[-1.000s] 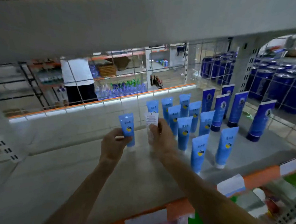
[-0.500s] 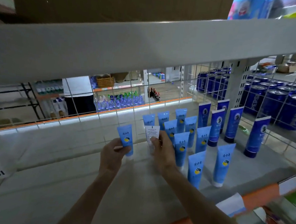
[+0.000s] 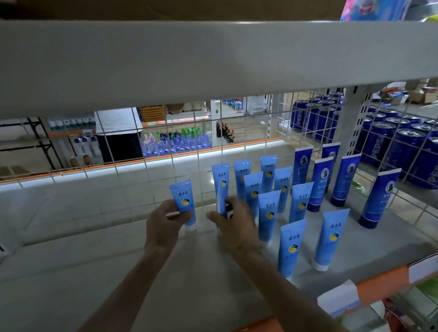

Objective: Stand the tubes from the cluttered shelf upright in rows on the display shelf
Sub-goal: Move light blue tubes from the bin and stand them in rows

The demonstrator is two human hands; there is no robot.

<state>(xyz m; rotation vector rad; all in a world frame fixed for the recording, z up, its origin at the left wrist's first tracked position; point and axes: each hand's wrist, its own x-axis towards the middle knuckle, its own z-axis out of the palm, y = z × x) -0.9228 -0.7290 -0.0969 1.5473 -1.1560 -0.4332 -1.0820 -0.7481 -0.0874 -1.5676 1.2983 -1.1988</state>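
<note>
**Two hands, two tubes, beside the standing group**

I watch through the head camera. My marker is the group of standing light blue tubes (image 3: 268,210) on the display shelf (image 3: 101,274). They stand upright, caps down, in slanting rows.

Just left of that group is the right hand (image 3: 234,225). Its fingers are curled round a blurred tube (image 3: 221,201), which is turned so I see its thin edge. This tube is right in front of the group's left-most tube. I cannot tell if the two touch.

Further left of the group is the left hand (image 3: 166,223). Its thumb and fingers pinch a light blue tube (image 3: 183,202) low on its body. The tube is nearly upright, its top leaning a little away from the group, its white cap down at the shelf. I cannot tell if the cap rests on the shelf. The two held tubes are near each other but apart.

Right of the group stand taller dark blue tubes (image 3: 344,179). Behind the group is a wire grid (image 3: 138,134). Past the grid, to the group's right, sit blue cans (image 3: 400,150).
</note>
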